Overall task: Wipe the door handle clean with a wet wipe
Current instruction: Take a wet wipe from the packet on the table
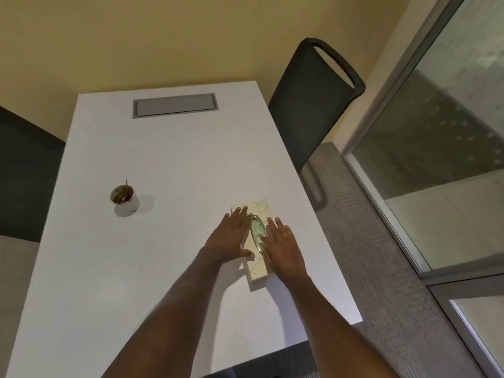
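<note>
- The left hand (231, 236) lies flat, fingers spread and straight, palm down on the left side of the box (257, 261); its thumb rests against the box's near left edge. It grips nothing.
- The right hand (281, 245) is likewise flat and wide, palm down on the right side of the box, with its thumb reaching toward the oval opening (257, 233). It holds nothing either.
- Both forearms are bare and stretch up from the bottom of the view.
- The box is a pale, patterned wipe box lying flat on the desk (163, 159), close to the desk's right edge. Its top has an oval opening with a shiny rim, seen between the two hands; something pale green shows inside, though I cannot tell whether a wipe sticks out.
- A small white cup (125, 199) stands well apart to the left on the desk. Its inside is smeared brown and a thin stick stands up from it.
- At the far end of the desk a grey rectangular hatch (174, 105) is set flush in the top.
- A dark chair (313, 110) stands at the desk's right side.
- Further right is a glass partition (436, 132) in a metal frame.
- No door handle is visible in this view.
</note>
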Demonstrator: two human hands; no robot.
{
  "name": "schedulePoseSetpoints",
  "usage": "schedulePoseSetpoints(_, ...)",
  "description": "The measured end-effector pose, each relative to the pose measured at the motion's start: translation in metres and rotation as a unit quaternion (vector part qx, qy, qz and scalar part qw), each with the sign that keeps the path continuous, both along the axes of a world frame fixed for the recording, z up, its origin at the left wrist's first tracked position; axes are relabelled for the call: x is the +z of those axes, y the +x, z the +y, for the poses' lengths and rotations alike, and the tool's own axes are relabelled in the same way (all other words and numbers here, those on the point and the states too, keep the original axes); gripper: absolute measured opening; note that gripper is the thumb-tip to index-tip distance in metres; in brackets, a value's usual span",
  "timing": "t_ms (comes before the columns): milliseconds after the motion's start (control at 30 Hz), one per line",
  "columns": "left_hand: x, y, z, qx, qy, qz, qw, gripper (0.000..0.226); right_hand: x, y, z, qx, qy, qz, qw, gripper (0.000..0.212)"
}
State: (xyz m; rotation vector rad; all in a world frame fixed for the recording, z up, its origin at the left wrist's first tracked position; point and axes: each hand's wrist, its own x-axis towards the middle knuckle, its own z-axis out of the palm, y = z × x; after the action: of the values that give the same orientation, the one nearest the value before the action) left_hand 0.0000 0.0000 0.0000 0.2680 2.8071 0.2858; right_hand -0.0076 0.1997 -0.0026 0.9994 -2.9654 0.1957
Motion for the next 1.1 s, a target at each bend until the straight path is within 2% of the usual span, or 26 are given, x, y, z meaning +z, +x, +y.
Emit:
schedulePoseSetpoints(167, -0.014, -0.011, -0.002, -0.018, -0.027, -0.025, 0.999, 0.13, -0.008, -0.016, -0.008, -0.019, 0.038, -0.054, 0.998, 0.025)
schedulePoseSetpoints(267, -0.022, -0.012, -0.006, -0.014, -0.024, -0.035, 0.999, 0.132, -0.011, -0.025, -0.014, -0.015, 0.044, -0.047, 0.998, 0.019)
schedulePoseSetpoints(633, -0.023, -0.013, -0.002, 0.01, -0.037, -0.051, 0.998, 0.131, -0.012, -0.039, -0.038, -0.02, 0.035, -0.063, 0.997, 0.051)
schedulePoseSetpoints(1100, -0.02, -0.013, 0.0, 0.013, -0.035, -0.065, 0.997, 0.132, -0.002, -0.028, -0.031, -0.015, 0.054, -0.041, 0.998, 0.049)
